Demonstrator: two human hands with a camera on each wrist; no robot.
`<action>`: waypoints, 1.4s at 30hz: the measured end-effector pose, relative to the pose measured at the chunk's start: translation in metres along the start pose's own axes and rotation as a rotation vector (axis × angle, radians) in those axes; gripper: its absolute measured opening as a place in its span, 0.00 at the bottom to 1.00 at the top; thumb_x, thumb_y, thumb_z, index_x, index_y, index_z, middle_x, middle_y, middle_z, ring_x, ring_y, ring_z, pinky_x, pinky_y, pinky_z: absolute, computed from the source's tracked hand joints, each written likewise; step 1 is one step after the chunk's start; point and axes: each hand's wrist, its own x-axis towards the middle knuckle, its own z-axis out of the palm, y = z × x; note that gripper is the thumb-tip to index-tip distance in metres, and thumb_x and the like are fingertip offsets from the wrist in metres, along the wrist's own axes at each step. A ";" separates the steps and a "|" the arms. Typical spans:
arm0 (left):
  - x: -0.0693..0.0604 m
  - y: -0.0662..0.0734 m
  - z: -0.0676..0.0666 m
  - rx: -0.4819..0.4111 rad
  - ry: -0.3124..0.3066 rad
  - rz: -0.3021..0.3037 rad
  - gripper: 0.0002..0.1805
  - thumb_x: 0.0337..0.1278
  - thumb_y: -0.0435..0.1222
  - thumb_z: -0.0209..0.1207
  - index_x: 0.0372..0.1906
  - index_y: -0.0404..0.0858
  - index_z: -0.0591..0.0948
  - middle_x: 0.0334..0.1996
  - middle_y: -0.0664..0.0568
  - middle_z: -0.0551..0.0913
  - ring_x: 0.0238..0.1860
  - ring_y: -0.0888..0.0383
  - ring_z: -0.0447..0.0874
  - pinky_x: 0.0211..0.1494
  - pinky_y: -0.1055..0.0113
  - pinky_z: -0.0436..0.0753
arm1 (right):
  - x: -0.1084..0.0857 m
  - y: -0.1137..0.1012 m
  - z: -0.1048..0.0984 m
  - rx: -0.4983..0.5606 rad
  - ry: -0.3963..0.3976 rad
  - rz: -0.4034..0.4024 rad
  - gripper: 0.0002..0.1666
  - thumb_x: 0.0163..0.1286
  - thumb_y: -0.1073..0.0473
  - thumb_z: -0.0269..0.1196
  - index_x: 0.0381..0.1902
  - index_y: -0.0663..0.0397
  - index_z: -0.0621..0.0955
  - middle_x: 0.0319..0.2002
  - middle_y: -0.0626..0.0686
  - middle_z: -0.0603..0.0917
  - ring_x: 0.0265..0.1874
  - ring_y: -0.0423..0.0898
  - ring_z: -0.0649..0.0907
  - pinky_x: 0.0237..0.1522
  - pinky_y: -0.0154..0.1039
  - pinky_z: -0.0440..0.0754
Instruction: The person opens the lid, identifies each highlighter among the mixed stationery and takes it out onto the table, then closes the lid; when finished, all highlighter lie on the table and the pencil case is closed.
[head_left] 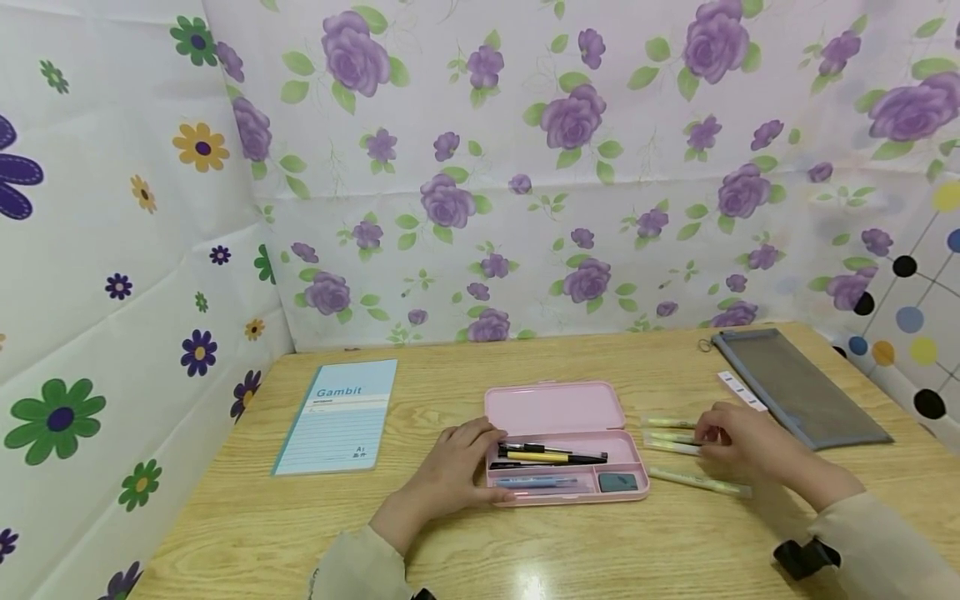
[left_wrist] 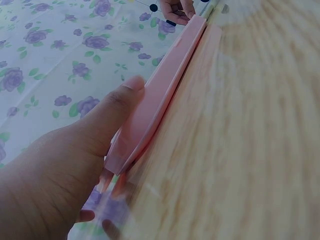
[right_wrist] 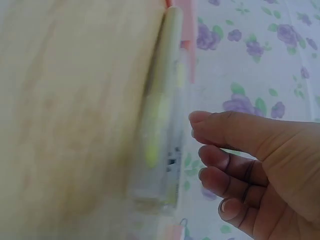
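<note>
A pink pencil case (head_left: 553, 407) lies with its lid raised at the back. My left hand (head_left: 453, 462) holds its left end, thumb (left_wrist: 117, 102) against the front wall and fingers at the back. Inside are black pens, a yellow-and-black pen (head_left: 551, 457), blue pens (head_left: 536, 482) and a dark eraser (head_left: 618, 482) in its own compartment. Pale yellow highlighters (head_left: 672, 448) lie right of the case. My right hand (head_left: 738, 437) is over their right ends, fingers loosely bent. In the right wrist view, that hand's fingertips (right_wrist: 200, 120) appear apart from the nearest highlighter (right_wrist: 160, 115).
A light blue notebook (head_left: 337, 421) lies at the left of the wooden table (head_left: 450, 542). On the right are a grey mesh zip pouch (head_left: 810, 387) and a small white strip (head_left: 741, 391). Flowered cloth (head_left: 517, 167) hangs behind the table.
</note>
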 end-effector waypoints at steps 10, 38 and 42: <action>-0.001 -0.001 0.000 -0.013 -0.009 -0.007 0.47 0.46 0.67 0.60 0.69 0.47 0.67 0.69 0.51 0.66 0.72 0.52 0.61 0.72 0.49 0.65 | 0.011 -0.021 -0.018 0.052 -0.022 -0.036 0.05 0.61 0.57 0.67 0.36 0.48 0.82 0.29 0.39 0.75 0.25 0.27 0.70 0.25 0.29 0.73; -0.001 0.000 -0.001 0.034 0.000 0.008 0.46 0.46 0.67 0.60 0.68 0.46 0.68 0.68 0.52 0.68 0.72 0.53 0.62 0.72 0.50 0.65 | 0.046 -0.102 -0.014 0.263 -0.124 -0.288 0.06 0.66 0.54 0.64 0.39 0.47 0.83 0.37 0.45 0.82 0.34 0.35 0.77 0.35 0.36 0.80; 0.000 0.001 -0.002 0.058 0.004 0.025 0.46 0.47 0.68 0.59 0.68 0.46 0.69 0.67 0.53 0.70 0.72 0.54 0.62 0.74 0.52 0.62 | 0.049 -0.112 -0.002 0.289 -0.161 -0.289 0.05 0.66 0.53 0.64 0.38 0.46 0.83 0.35 0.44 0.82 0.33 0.38 0.78 0.35 0.35 0.80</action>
